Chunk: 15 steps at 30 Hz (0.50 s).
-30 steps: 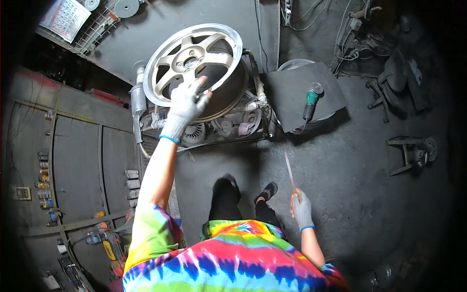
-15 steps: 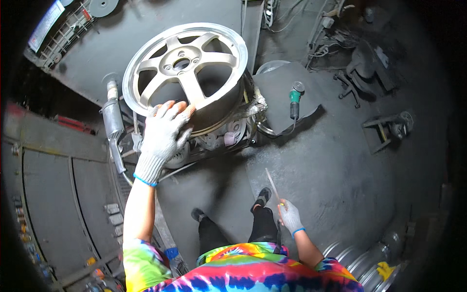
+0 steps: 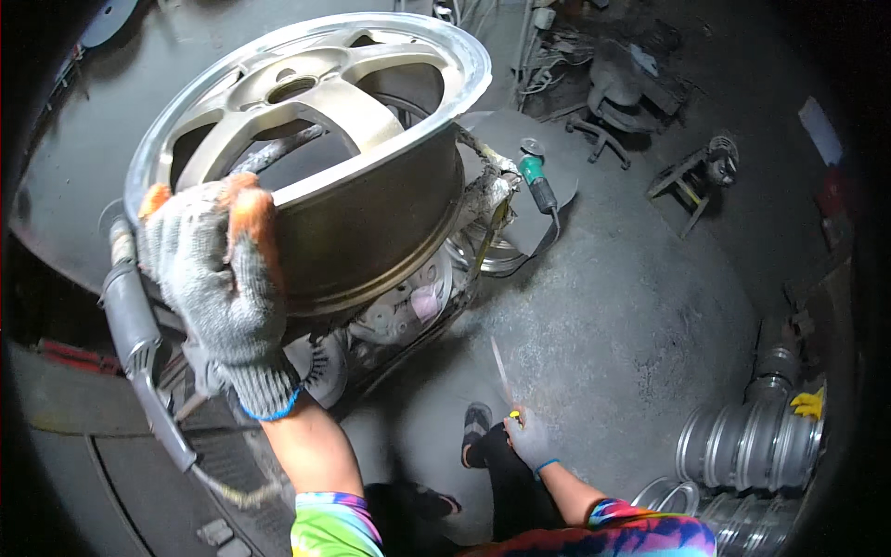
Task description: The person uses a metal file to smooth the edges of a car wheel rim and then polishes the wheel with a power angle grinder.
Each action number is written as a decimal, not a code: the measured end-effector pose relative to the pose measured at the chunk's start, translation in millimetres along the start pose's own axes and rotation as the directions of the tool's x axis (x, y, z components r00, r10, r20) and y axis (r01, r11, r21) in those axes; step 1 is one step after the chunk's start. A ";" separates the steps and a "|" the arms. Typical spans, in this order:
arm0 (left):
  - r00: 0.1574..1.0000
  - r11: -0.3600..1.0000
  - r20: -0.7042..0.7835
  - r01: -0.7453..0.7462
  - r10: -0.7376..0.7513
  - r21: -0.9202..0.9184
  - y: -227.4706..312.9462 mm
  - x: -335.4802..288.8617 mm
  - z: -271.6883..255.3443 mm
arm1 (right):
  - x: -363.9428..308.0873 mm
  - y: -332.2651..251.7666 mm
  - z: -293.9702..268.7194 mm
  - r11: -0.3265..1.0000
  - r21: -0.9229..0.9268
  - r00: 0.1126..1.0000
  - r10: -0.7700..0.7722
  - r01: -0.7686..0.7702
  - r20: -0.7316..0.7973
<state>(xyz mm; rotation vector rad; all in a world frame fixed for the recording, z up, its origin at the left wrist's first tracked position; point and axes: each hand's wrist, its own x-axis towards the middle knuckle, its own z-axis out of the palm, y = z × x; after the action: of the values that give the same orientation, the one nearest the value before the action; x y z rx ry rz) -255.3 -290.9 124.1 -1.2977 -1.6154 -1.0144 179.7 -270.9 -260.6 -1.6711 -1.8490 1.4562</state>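
You have, itemised: one six-spoke alloy wheel (image 3: 357,167) on a metal stand (image 3: 490,200) ahead, its near lip clasped by the curled fingers of your left hand (image 3: 218,269); one slim, blade-like tool (image 3: 500,367) inside your closed right hand (image 3: 530,438).

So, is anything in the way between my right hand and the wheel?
Low down, the stand under the wheel lies between it and your right hand. Higher up, nothing visible blocks the right side of the rim; your left hand covers part of its near left.
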 end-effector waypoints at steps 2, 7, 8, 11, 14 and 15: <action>1.000 1.000 -0.025 0.001 -0.001 0.029 2.9 -4.0 4.7 | 18.1 6.8 11.3 1.000 -0.015 0.999 0.004 -0.005 -0.050; 0.994 0.998 -0.084 -0.062 0.063 0.016 4.6 -4.7 8.2 | 30.9 -36.7 14.8 0.976 -0.216 0.980 -0.054 0.012 -0.192; 0.992 0.997 -0.102 -0.074 0.074 0.002 7.1 -3.3 9.6 | 36.6 -33.5 16.4 0.978 -0.207 0.975 -0.062 0.017 -0.214; 0.954 0.993 -0.279 -0.117 0.105 -0.030 -5.7 -4.1 22.0 | 44.9 -27.1 12.3 0.938 -0.322 0.948 -0.209 0.125 -0.242; 0.992 0.999 -0.122 0.018 -0.014 0.029 1.8 -7.1 15.1 | 45.1 -36.2 15.1 0.928 -0.358 0.953 -0.193 0.101 -0.233; 0.992 0.999 -0.123 0.014 -0.010 0.030 3.6 -6.8 16.3 | 43.8 -43.4 14.5 0.935 -0.350 0.966 -0.134 0.050 -0.221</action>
<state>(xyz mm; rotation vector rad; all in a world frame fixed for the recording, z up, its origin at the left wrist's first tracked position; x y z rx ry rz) -252.5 -277.4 112.4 -1.1832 -1.5410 -1.0527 129.5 -233.5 -251.5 -1.7876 -2.0939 0.8814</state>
